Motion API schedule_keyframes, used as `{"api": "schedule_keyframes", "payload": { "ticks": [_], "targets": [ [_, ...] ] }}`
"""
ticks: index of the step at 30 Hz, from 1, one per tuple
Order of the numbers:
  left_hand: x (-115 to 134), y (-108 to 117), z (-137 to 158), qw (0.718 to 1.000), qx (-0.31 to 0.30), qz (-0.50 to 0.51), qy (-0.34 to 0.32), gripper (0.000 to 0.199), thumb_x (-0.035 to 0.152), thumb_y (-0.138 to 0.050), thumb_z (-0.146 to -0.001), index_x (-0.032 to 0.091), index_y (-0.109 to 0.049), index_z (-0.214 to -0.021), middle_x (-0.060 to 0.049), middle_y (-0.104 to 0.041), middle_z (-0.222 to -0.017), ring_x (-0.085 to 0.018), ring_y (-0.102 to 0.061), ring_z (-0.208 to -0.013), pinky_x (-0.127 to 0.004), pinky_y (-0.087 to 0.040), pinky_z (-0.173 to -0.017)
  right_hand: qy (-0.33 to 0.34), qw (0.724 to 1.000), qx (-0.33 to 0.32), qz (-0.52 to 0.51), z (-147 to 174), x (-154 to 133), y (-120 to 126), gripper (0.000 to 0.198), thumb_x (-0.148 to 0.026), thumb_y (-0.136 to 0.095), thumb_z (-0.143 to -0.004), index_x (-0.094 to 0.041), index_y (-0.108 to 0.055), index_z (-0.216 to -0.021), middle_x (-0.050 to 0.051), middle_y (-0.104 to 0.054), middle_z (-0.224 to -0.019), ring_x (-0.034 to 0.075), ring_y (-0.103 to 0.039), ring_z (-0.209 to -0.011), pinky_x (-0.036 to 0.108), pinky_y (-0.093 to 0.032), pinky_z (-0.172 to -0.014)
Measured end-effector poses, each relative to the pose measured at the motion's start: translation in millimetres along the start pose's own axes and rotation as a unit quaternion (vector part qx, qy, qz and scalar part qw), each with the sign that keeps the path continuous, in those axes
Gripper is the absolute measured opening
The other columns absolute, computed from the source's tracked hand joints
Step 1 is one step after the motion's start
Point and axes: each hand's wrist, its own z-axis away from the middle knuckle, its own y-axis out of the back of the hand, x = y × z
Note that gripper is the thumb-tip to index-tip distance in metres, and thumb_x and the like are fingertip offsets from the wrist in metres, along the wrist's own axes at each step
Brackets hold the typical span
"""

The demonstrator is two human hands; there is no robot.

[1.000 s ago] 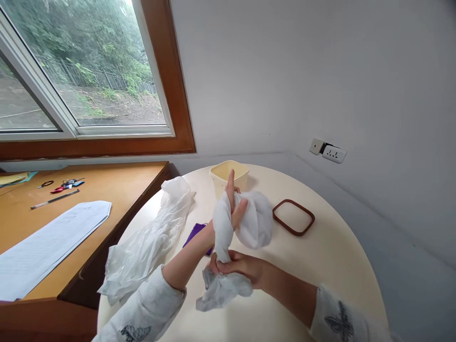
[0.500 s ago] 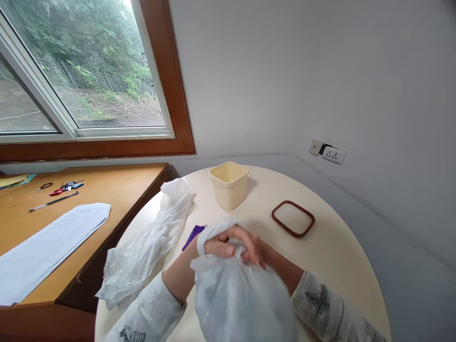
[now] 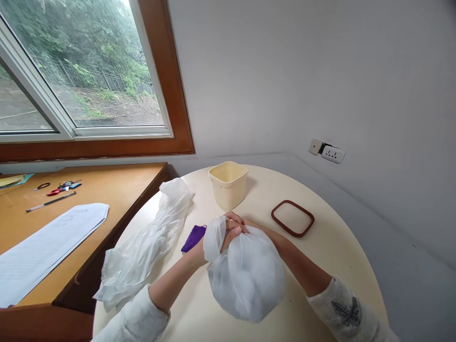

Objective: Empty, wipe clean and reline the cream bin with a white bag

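Head view: at lower centre, the left hand point(image 3: 231, 234) grips a white bag point(image 3: 249, 278), part of it wrapped around the wrist; the right hand point(image 3: 249, 222) meets it, grasp hidden. The bag's rounded bulk lies directly below both, neither clearly nearer; a cream tub point(image 3: 228, 190) stands above on the counter point(image 3: 331, 266).

Soft daylight from window point(image 3: 103, 66) at left; wall point(image 3: 285, 85) dims rightward.
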Motion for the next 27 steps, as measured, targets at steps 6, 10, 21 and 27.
{"api": "schedule_keyframes", "payload": {
  "ticks": [6, 10, 21, 27],
  "targets": [
    [-8.9, 11.1, -3.6, 0.994, -0.058, 0.088, 0.027, 0.040, 0.054, -0.052, -0.076, 0.017, -0.065, -0.067, -0.007, -0.055, -0.086, -0.023, -0.054, -0.085, -0.036, -0.044, -0.083, 0.000, 0.988, -0.001, 0.153, 8.2, -1.2, 3.2, 0.018, -0.025, -0.055, -0.075, -0.020, -0.055, -0.092, -0.001, -0.058, -0.084, 0.014, -0.053, -0.077, 0.024, -0.041, -0.066],
    [-10.8, 31.3, -3.4, 0.977, -0.183, 0.112, 0.017, 0.028, 0.044, -0.059, -0.075, 0.019, -0.070, -0.071, -0.009, -0.057, -0.098, -0.024, -0.050, -0.096, -0.035, -0.040, -0.089, 0.067, 0.983, -0.028, 0.167, 10.8, -7.7, 5.6, 0.032, -0.024, -0.057, -0.070, -0.021, -0.053, -0.102, 0.001, -0.060, -0.096, 0.015, -0.053, -0.082, 0.023, -0.040, -0.069],
    [-18.6, 23.8, 11.2, 0.949, -0.073, 0.266, 0.152, 0.020, 0.036, -0.067, -0.065, 0.017, -0.065, -0.062, -0.007, -0.054, -0.109, -0.018, -0.052, -0.087, -0.028, -0.045, -0.070, -0.040, 0.977, 0.058, 0.202, 15.1, -19.3, 3.0, 0.015, -0.032, -0.049, -0.071, -0.019, -0.055, -0.068, -0.003, -0.051, -0.064, 0.009, -0.037, -0.057, 0.020, -0.028, -0.048],
    [-13.0, 18.9, 11.3, 0.948, -0.045, 0.286, 0.130, 0.020, 0.036, -0.063, -0.071, 0.020, -0.069, -0.083, -0.003, -0.045, -0.128, -0.026, -0.047, -0.109, -0.033, -0.043, -0.085, -0.032, 0.980, 0.038, 0.193, 9.0, -17.2, 0.2, 0.017, -0.030, -0.047, -0.073, -0.019, -0.059, -0.076, -0.002, -0.059, -0.073, 0.012, -0.046, -0.063, 0.021, -0.032, -0.052]
  ]
}}
